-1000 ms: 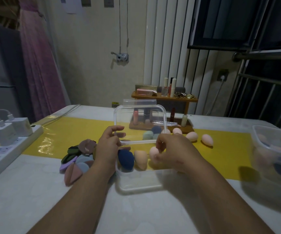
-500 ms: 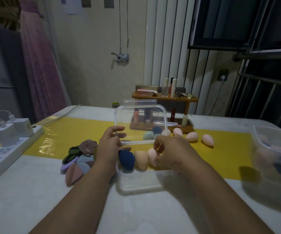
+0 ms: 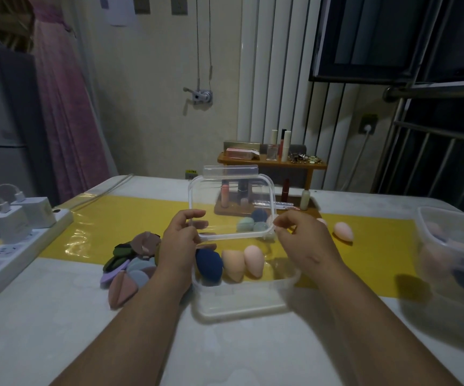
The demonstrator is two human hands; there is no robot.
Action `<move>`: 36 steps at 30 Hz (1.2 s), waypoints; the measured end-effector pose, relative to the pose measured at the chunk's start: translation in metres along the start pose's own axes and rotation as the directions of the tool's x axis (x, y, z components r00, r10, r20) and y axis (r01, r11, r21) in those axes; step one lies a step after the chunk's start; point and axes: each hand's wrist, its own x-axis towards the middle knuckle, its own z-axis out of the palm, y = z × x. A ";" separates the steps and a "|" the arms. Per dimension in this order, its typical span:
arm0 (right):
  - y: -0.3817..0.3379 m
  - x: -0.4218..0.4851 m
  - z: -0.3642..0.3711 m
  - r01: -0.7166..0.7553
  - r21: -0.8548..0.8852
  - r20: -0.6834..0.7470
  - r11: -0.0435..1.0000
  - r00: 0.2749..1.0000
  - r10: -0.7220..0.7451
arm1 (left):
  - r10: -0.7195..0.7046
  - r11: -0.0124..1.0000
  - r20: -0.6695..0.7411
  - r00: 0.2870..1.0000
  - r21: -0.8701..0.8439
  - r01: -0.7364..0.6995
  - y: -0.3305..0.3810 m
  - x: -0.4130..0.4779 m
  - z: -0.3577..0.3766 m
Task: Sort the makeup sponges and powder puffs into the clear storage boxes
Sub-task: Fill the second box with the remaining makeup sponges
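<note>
A clear storage box (image 3: 242,310) stands on the table in front of me. Inside it, side by side, stand a navy sponge (image 3: 210,264), a peach sponge (image 3: 233,264) and a pink sponge (image 3: 254,259). The box's clear lid (image 3: 231,201) is upright at the far rim. My left hand (image 3: 178,243) grips the lid's lower left corner. My right hand (image 3: 303,243) pinches its lower right corner. A pile of flat powder puffs (image 3: 130,263) lies left of the box. Loose green and blue sponges (image 3: 253,222) show through the lid, and a pink sponge (image 3: 343,231) lies further right.
A second clear box (image 3: 453,246) with several sponges stands at the right edge. A white power strip (image 3: 10,246) with chargers runs along the left. A wooden cosmetics rack (image 3: 270,162) stands at the back on the yellow mat (image 3: 130,215).
My right hand let go of the pink sponge inside the box and rose to the lid's right corner. My left hand stayed on the lid.
</note>
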 end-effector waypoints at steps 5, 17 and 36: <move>0.019 0.007 0.005 -0.093 0.021 -0.042 0.995 0.995 0.094 | 0.002 1.000 -0.015 1.000 0.008 -0.002 0.002 0.000 -0.002; 0.038 0.005 0.036 -0.017 0.149 0.294 0.989 0.955 -0.028 | -0.018 1.000 -0.073 0.997 0.015 0.019 0.005 0.001 -0.007; 0.032 0.010 0.023 -0.067 0.033 -0.085 0.997 0.994 0.070 | -0.022 1.000 -0.057 0.998 0.020 0.023 0.005 0.003 -0.006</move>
